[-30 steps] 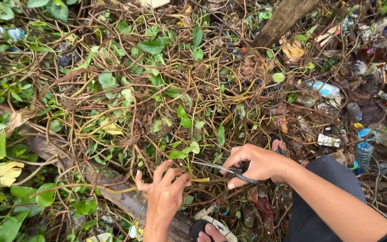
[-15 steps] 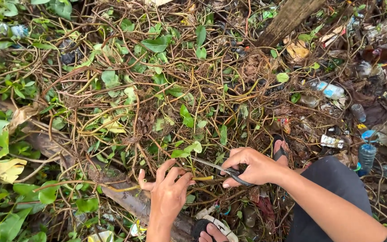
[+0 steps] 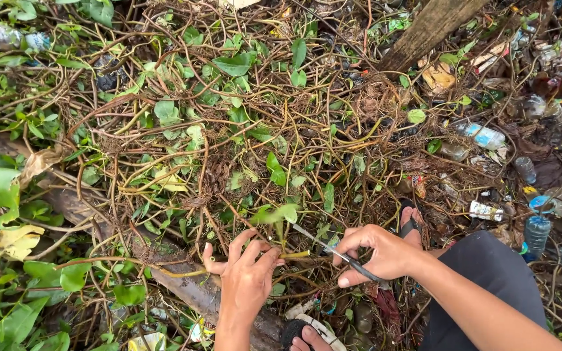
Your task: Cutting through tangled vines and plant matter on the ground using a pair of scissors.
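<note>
**Two hands close on one vine stem**

Two bare hands meet low in the head view, over a mat of brown, wiry vines [image 3: 242,136] and green leaves. The left hand [image 3: 245,276] has its fingers bunched around a thin yellowish stem [image 3: 294,255], thumb stuck out to the side; the grip is a loose pinch rather than a fist. The right hand [image 3: 378,253] is curled shut around the dark handle of a knife [image 3: 333,250], whose slim blade slants up and left until its tip lies at the stem, just beside the left fingertips. A small leafy shoot [image 3: 278,213] rises from that spot.

Against the pictures from a second and half a second back, the left hand has gone from open and spread above the tangle to closed on the stem, and the two hands now sit nearer together. The blade keeps nearly the same slant. I judge that the stem is now held taut against the edge, so cutting is in hand rather than searching.

Around them: a sandalled foot [image 3: 411,224] just past the right wrist, another sandal [image 3: 307,331] at the bottom edge, a grey log [image 3: 183,286] under the left hand, and plastic bottles [image 3: 482,136] scattered well off to the right among litter.
</note>
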